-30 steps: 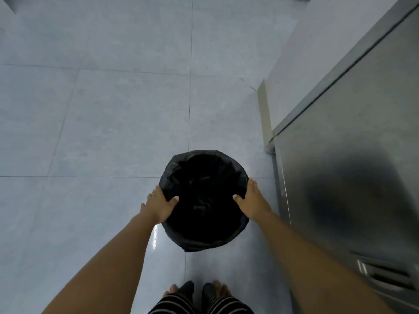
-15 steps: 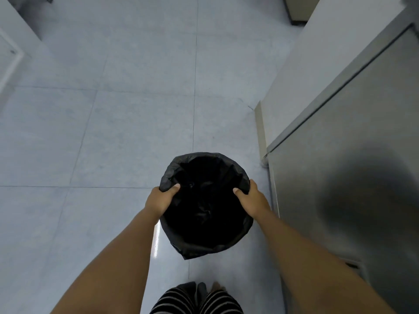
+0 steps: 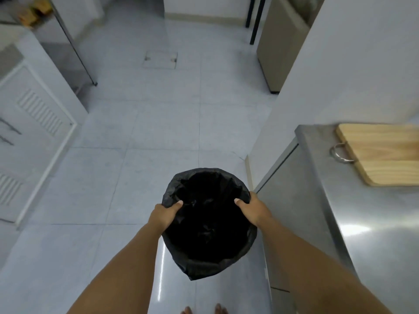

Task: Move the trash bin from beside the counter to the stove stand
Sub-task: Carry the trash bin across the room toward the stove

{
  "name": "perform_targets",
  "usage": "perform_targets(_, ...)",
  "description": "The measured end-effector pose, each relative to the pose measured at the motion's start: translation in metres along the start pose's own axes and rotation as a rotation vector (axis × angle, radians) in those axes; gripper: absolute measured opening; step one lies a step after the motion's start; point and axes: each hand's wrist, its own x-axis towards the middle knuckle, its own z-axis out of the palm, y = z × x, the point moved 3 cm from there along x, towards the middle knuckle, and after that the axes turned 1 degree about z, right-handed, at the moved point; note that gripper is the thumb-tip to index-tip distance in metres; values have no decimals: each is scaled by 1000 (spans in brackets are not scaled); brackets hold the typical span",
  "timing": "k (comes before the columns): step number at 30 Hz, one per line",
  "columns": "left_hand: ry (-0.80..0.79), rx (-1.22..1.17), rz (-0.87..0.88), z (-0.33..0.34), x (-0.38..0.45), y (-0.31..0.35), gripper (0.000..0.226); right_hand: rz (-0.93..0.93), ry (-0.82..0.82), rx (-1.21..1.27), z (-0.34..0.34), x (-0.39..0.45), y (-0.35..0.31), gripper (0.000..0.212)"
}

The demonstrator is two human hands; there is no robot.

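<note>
The trash bin is round, lined with a black plastic bag, and sits in front of me at the lower middle of the head view. My left hand grips its left rim, thumb hooked inside. My right hand grips the right rim the same way. The bin is held between both hands, close to the steel counter on my right. Its inside is dark and nothing shows in it.
A wooden cutting board lies on the counter top. A metal-legged stand is at the far left, white louvred cabinet doors on the left, a steel appliance at the far right. Grey tiled floor stretches ahead.
Both hands closed onto the bin's rim from resting beside it. The view has tilted up and the bin appears raised, with more of the room and counter top showing.
</note>
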Motion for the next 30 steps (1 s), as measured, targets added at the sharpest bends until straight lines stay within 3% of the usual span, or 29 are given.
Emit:
perform_targets(15, -23, -98, 242, -59, -49, 94, 72, -120, 95, -36, -70, -40, -100, 75)
perform_targets(23, -15, -93, 330, -67, -12, 170, 71, -152, 85, -15, -105, 8, -153, 78)
perform_targets(30, -14, -108, 275, -47, 57, 250, 79, -126, 48, 1, -147, 87, -195, 80)
